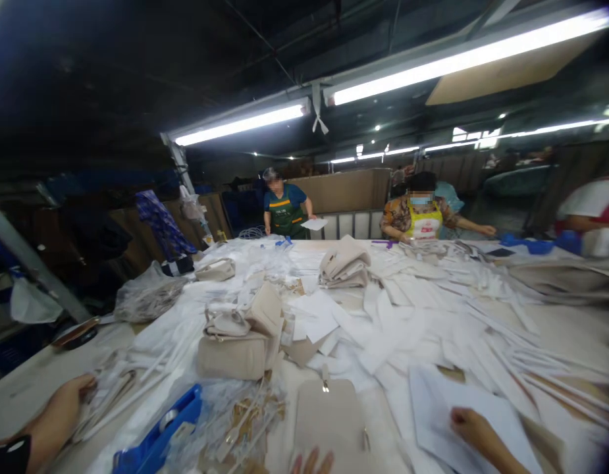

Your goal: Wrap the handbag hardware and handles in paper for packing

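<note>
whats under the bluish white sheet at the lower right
A tan piece shows past the right edge of the bluish white sheet; whatever lies beneath the rest is covered.

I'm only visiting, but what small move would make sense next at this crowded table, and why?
Probably draw the beige piece slightly nearer with the fingers at the bottom edge: it lies flat right by them, its metal clasp at the far end, while a plastic heap lies close on its left.
</note>
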The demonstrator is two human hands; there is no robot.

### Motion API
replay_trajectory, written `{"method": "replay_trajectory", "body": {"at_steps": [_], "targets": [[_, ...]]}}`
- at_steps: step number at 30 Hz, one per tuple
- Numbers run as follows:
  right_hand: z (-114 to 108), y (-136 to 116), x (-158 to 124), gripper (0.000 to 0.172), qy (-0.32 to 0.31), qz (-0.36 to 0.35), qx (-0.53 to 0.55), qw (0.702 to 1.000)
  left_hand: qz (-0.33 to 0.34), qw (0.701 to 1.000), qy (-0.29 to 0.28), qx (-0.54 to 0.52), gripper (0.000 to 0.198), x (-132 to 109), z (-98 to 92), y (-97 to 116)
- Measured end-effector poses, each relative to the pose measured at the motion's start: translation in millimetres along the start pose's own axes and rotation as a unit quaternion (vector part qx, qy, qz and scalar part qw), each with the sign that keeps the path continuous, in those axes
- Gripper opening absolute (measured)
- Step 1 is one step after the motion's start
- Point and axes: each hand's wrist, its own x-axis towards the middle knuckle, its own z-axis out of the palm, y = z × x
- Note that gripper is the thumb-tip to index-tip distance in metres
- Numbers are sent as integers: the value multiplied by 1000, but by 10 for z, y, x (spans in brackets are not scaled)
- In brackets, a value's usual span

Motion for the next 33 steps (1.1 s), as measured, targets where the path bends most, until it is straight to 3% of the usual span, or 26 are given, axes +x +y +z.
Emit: {"method": "replay_trajectory", "body": {"at_steps": [2,4,10,16,21,26,30,33], "targets": [[-182,-63,-19,15,7,21,5,1000,27,1000,-10,4,63,-274,-38,82],[-278,21,8,12,11,48,5,999,18,1000,-6,19,73,-396,-126,151],[-387,388,5,15,25,79,5,997,20,1000,-10,13,62,-308,-186,191],[-496,189,-130,15,53,20,3,998,9,1000,-26,-11,56,-343,-258,245],[-275,-281,-233,12,10,-111,49,993,-7,997,-59,-44,56,-334,-313,284],[54,-975,-510,6,-90,-264,58,959,-6,997,-43,-68,57,-350,-309,273],[392,-1366,-829,11,-183,-350,-1,919,-9,994,-41,-101,55,-358,-314,259],[684,-1495,-1074,15,-256,-438,-47,861,-21,989,-53,-139,48,-341,-318,262]]}}
